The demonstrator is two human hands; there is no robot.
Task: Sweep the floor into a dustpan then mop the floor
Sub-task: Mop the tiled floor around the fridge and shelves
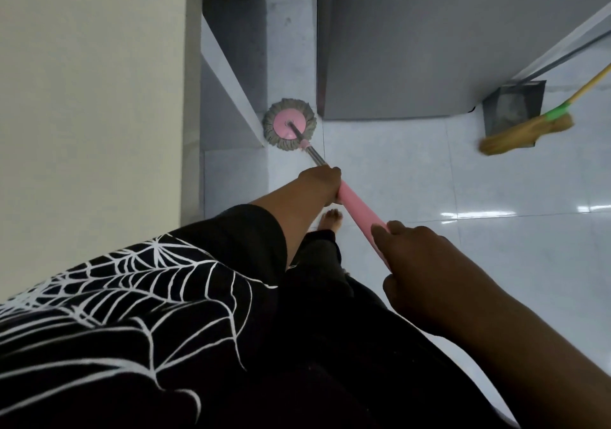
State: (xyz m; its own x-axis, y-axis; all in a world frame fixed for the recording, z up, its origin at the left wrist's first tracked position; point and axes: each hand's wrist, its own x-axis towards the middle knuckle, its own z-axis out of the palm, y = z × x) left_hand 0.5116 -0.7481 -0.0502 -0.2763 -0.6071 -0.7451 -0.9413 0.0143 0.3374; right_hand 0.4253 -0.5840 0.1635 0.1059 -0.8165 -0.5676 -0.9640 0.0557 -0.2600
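Against the floor's far edge: one mop head [289, 124], a pink disc ringed with grey strands, lies flat on the tiles in the gap between a grey ledge [228, 98] and a grey cabinet [413, 48], just beside the cabinet's near corner.
Mop handle: one handle [358, 210] slants from the disc back towards the person, bare metal near the head and pink farther up.
Left hand: the left hand [319, 185] is wrapped round the handle where the metal meets the pink, knuckles upward.
Right hand: the right hand [426, 263] grasps the pink part higher up, fingers curled over it and the thumb lying along the near side.
Hands counted: two, both on the same handle, apart from each other.
Floor: pale glossy tiles [429, 180] with light glinting along a joint at the right.
Broom: one broom [525, 131] with straw bristles, a green band and a yellow stick stands at the floor's right edge, well apart from the mop; it looks blurred.
Dustpan: one dark dustpan [515, 98] stands just behind the bristles, beside the cabinet's right corner; what lies in it cannot be made out.
Foot: one bare foot [330, 220] shows on the tiles under the handle, between the two hands.
Clothing: a black shirt [132, 313] printed with white spider-web lines.
Wall: a cream wall [92, 98] fills the left side.
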